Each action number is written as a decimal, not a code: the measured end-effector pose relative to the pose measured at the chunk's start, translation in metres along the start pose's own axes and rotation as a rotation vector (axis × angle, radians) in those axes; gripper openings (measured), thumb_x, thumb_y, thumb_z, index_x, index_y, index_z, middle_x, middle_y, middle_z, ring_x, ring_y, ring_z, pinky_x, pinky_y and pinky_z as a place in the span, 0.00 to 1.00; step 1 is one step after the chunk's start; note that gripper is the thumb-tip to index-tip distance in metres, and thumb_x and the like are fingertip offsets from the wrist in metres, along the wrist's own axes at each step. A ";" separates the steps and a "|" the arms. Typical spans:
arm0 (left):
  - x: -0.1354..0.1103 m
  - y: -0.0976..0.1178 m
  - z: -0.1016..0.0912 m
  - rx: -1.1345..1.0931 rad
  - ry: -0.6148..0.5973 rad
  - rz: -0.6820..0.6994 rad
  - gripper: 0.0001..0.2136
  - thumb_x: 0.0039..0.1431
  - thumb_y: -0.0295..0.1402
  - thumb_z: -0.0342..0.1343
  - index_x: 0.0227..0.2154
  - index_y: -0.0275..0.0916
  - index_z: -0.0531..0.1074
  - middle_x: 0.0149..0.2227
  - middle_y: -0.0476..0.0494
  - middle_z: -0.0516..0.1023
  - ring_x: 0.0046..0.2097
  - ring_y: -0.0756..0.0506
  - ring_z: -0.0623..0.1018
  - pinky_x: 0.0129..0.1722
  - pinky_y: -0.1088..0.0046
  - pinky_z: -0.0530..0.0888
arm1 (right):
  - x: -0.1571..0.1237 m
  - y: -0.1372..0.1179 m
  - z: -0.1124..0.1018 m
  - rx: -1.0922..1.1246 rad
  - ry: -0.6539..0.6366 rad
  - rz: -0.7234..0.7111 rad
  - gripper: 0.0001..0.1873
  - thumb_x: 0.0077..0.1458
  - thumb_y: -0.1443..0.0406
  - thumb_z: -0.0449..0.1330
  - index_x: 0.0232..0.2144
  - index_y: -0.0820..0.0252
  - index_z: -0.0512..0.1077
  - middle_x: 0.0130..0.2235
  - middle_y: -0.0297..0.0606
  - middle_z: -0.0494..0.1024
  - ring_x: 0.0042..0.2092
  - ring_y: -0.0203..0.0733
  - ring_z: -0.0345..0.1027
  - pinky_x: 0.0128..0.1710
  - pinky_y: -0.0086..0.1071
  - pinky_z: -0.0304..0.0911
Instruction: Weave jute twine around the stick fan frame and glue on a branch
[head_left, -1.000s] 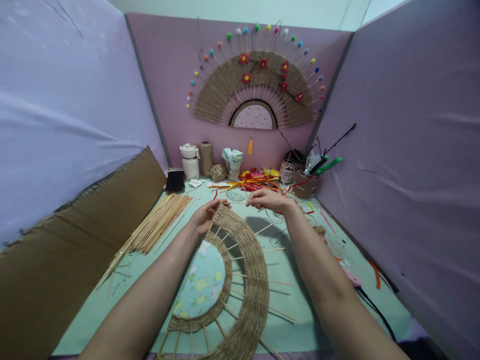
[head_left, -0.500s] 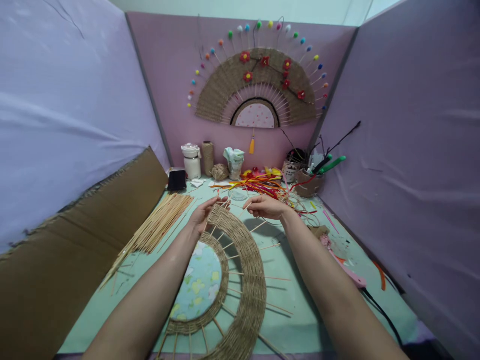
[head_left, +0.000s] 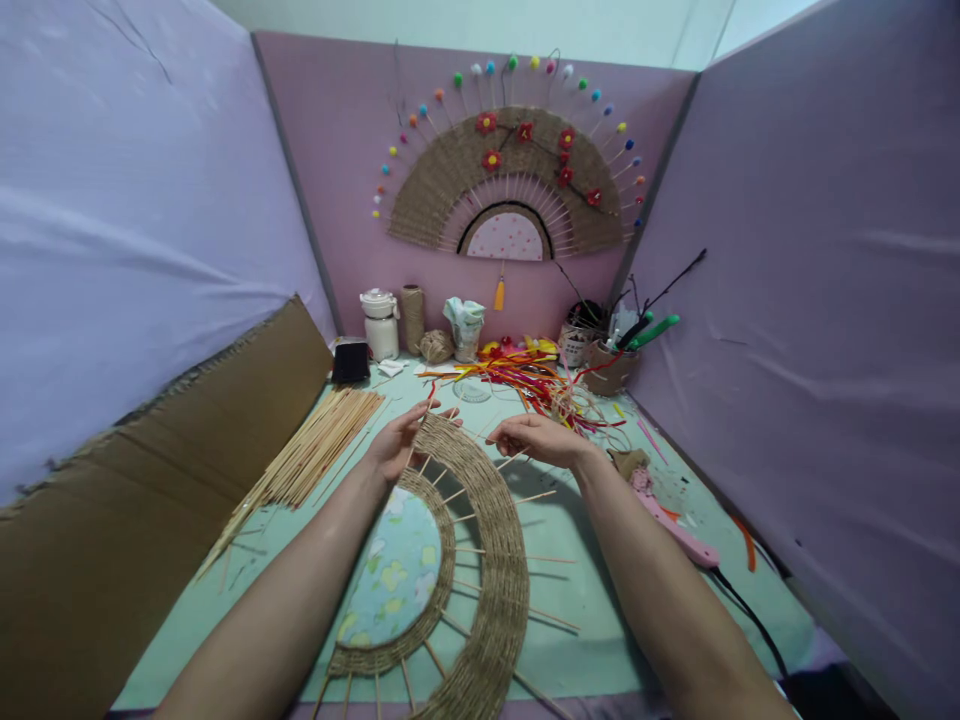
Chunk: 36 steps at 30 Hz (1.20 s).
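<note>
A half-round woven fan point(head_left: 504, 540) of brown twine on thin wooden sticks is tilted in front of me, its flat side to the left. Its inner half-disc point(head_left: 397, 570) is covered in pale blue cloth with a flower print. My left hand point(head_left: 397, 440) grips the fan's upper end, thumb and fingers closed around the edge. A small red tip point(head_left: 431, 391) pokes up beside those fingers. Just right of the woven band, my right hand point(head_left: 536, 438) is closed in a pinch by the stick ends; what its fingertips hold is too fine to make out.
Loose wooden sticks point(head_left: 330, 445) lie left, beside a cardboard wall point(head_left: 187, 450). Colourful pipe cleaners point(head_left: 517, 372), a twine ball point(head_left: 436, 346) and a white jar point(head_left: 381, 325) stand behind. A pink glue gun point(head_left: 679, 530) with its cord lies right. A finished fan point(head_left: 442, 180) hangs on the back wall.
My right hand has come slightly down and toward me, its fingers curling more. My left hand keeps its hold on the fan. The whole view has shifted slightly.
</note>
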<state>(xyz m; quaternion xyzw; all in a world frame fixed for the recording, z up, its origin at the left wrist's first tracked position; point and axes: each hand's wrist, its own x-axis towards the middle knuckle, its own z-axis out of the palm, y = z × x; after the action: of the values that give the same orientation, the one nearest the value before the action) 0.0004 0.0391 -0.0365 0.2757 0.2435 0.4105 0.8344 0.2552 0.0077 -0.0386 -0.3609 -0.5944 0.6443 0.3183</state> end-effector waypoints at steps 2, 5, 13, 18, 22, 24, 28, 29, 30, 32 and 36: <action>-0.001 -0.002 -0.002 0.036 -0.043 0.027 0.11 0.54 0.26 0.55 0.41 0.38 0.68 0.48 0.33 0.75 0.52 0.36 0.74 0.50 0.55 0.70 | -0.001 0.002 0.001 0.025 0.004 -0.015 0.24 0.50 0.47 0.59 0.33 0.64 0.76 0.26 0.35 0.71 0.29 0.32 0.61 0.31 0.28 0.55; -0.001 -0.005 -0.003 0.078 -0.089 0.049 0.15 0.52 0.22 0.56 0.42 0.39 0.65 0.52 0.34 0.73 0.54 0.35 0.72 0.52 0.53 0.67 | -0.003 0.005 0.003 -0.040 0.062 -0.041 0.26 0.50 0.46 0.58 0.34 0.65 0.76 0.25 0.34 0.70 0.28 0.33 0.60 0.31 0.29 0.55; -0.004 -0.006 -0.001 0.124 -0.114 0.095 0.19 0.50 0.18 0.55 0.44 0.40 0.60 0.52 0.32 0.72 0.54 0.36 0.72 0.53 0.54 0.67 | -0.012 -0.005 0.005 -0.446 0.297 -0.144 0.24 0.53 0.48 0.54 0.30 0.63 0.76 0.23 0.33 0.68 0.27 0.34 0.58 0.28 0.29 0.53; -0.006 0.000 -0.004 0.085 -0.043 0.146 0.17 0.52 0.17 0.52 0.43 0.39 0.61 0.50 0.33 0.74 0.52 0.38 0.74 0.51 0.58 0.69 | -0.019 -0.011 0.007 -0.652 0.520 -0.273 0.18 0.53 0.53 0.56 0.25 0.61 0.74 0.24 0.35 0.71 0.28 0.37 0.60 0.29 0.30 0.54; -0.006 0.008 -0.009 0.022 -0.003 0.181 0.17 0.52 0.17 0.52 0.43 0.40 0.61 0.52 0.35 0.73 0.52 0.39 0.74 0.51 0.57 0.69 | -0.023 -0.013 0.011 -0.639 0.563 -0.336 0.15 0.51 0.54 0.59 0.25 0.59 0.73 0.26 0.36 0.74 0.29 0.39 0.61 0.30 0.31 0.56; -0.006 0.012 -0.012 -0.010 0.000 0.199 0.16 0.53 0.18 0.52 0.42 0.40 0.62 0.53 0.36 0.72 0.53 0.39 0.73 0.51 0.56 0.69 | -0.023 -0.012 0.013 -0.616 0.553 -0.329 0.16 0.51 0.53 0.59 0.25 0.59 0.74 0.25 0.36 0.72 0.28 0.38 0.60 0.29 0.31 0.54; -0.007 0.018 -0.018 -0.040 0.009 0.208 0.16 0.53 0.18 0.52 0.43 0.41 0.63 0.54 0.36 0.71 0.55 0.38 0.72 0.52 0.53 0.69 | -0.019 -0.005 0.012 -0.515 0.527 -0.287 0.21 0.53 0.49 0.55 0.28 0.60 0.75 0.23 0.34 0.68 0.27 0.36 0.56 0.27 0.30 0.51; -0.007 0.018 -0.019 -0.047 0.012 0.209 0.16 0.53 0.18 0.52 0.43 0.41 0.63 0.55 0.36 0.71 0.55 0.38 0.72 0.52 0.53 0.68 | -0.017 -0.002 0.011 -0.475 0.513 -0.282 0.23 0.53 0.47 0.54 0.29 0.60 0.76 0.24 0.35 0.68 0.27 0.36 0.57 0.27 0.30 0.51; -0.006 0.019 -0.020 -0.055 0.014 0.211 0.16 0.53 0.18 0.52 0.43 0.40 0.63 0.55 0.36 0.71 0.55 0.38 0.71 0.52 0.53 0.68 | -0.015 0.001 0.009 -0.426 0.495 -0.277 0.25 0.53 0.46 0.53 0.29 0.60 0.76 0.24 0.35 0.68 0.28 0.36 0.57 0.27 0.30 0.52; -0.006 0.021 -0.022 -0.068 0.016 0.220 0.15 0.53 0.18 0.52 0.42 0.40 0.63 0.55 0.35 0.71 0.55 0.38 0.71 0.53 0.52 0.67 | -0.010 0.009 0.006 -0.301 0.454 -0.261 0.28 0.53 0.44 0.52 0.31 0.61 0.77 0.25 0.36 0.68 0.28 0.36 0.57 0.27 0.30 0.51; -0.007 0.024 -0.022 -0.088 0.022 0.235 0.13 0.54 0.18 0.50 0.40 0.40 0.65 0.53 0.36 0.72 0.54 0.39 0.72 0.53 0.54 0.68 | -0.002 0.024 0.002 -0.061 0.387 -0.227 0.31 0.50 0.41 0.53 0.34 0.63 0.77 0.27 0.37 0.69 0.27 0.34 0.57 0.27 0.29 0.51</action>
<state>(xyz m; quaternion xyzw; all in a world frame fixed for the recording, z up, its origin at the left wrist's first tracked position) -0.0300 0.0513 -0.0356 0.2610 0.2003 0.5186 0.7892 0.2544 0.0029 -0.0626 -0.4179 -0.5781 0.5049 0.4860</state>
